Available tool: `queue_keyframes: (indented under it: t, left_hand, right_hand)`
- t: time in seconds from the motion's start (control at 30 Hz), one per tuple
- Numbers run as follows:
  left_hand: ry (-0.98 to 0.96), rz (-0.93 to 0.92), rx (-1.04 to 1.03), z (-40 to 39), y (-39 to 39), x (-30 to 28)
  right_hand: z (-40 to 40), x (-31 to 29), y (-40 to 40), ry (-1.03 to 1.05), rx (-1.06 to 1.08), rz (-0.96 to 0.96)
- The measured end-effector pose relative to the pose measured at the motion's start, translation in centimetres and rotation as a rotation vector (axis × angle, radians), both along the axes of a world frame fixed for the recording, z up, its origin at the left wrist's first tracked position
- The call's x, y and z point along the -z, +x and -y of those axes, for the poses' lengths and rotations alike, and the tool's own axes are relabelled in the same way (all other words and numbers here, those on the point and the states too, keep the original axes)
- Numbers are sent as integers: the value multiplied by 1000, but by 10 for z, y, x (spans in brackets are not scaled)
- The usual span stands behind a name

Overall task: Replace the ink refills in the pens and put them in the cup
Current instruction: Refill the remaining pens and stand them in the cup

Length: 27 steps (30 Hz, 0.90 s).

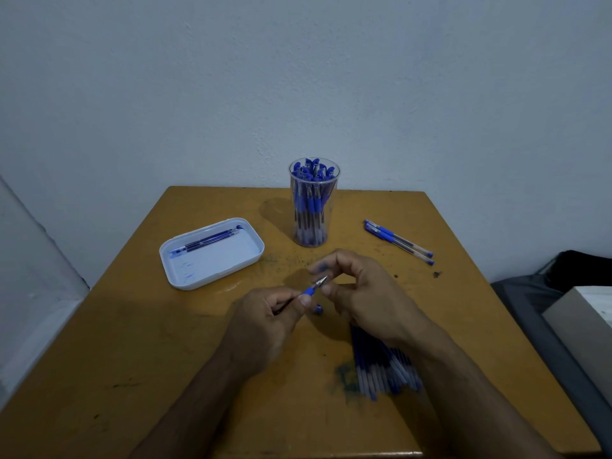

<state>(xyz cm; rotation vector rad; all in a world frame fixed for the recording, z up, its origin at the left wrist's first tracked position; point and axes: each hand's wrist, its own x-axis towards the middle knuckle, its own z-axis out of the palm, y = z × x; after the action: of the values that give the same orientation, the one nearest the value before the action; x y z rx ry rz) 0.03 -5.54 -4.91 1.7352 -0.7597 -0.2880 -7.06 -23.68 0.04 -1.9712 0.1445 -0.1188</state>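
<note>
A: Left to right, quick. White shallow plastic tray [212, 253] sits on the yellow-brown wooden table [132, 326], with a few thin blue ink refills [207, 241] lying inside.

B: And the hands?

A: Left hand [265, 326] has its fingers [306, 301] curled round a slim clear pen with a blue rubber grip [311, 288], metal tip pointing up-right, held above the table centre. Right hand [367, 299] is just beside the tip, thumb and forefinger bent toward each other; can't tell whether they pinch anything.

B: Handling?

A: Likely light, stiff and thin. The rubber grip looks like the best hold; the clear barrel is probably slick. Tip cone is small, easy to drop.

B: What else?

A: Clear tall plastic cup [313, 203], packed with blue-capped pens, stands behind the hands. Two capped blue pens [399, 241] lie further right. A bundle of blue-and-white refills [381, 369] sits partly hidden under the right wrist. A small blue piece [318, 309] between the hands is too blurred to identify. A dark object at the right edge is cut off.
</note>
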Motion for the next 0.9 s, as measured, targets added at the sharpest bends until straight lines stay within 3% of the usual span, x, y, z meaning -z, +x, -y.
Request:
queue_keyframes:
  t: [0.17, 0.37, 0.53, 0.67, 0.9]
  left_hand:
    - [-9, 14, 10, 0, 0, 0]
    - [2, 31, 0, 0, 0, 1]
    - [3, 23, 6, 0, -1, -1]
    - [19, 16, -2, -1, -1, -1]
    - [33, 5, -7, 0, -2, -3]
  right_hand:
    - [-3, 5, 2, -81, 127, 13]
    - [0, -2, -1, 53, 2, 4]
    - [-1, 4, 2, -63, 113, 9]
    - [2, -2, -1, 67, 33, 4]
    - [-1, 1, 0, 22, 92, 35]
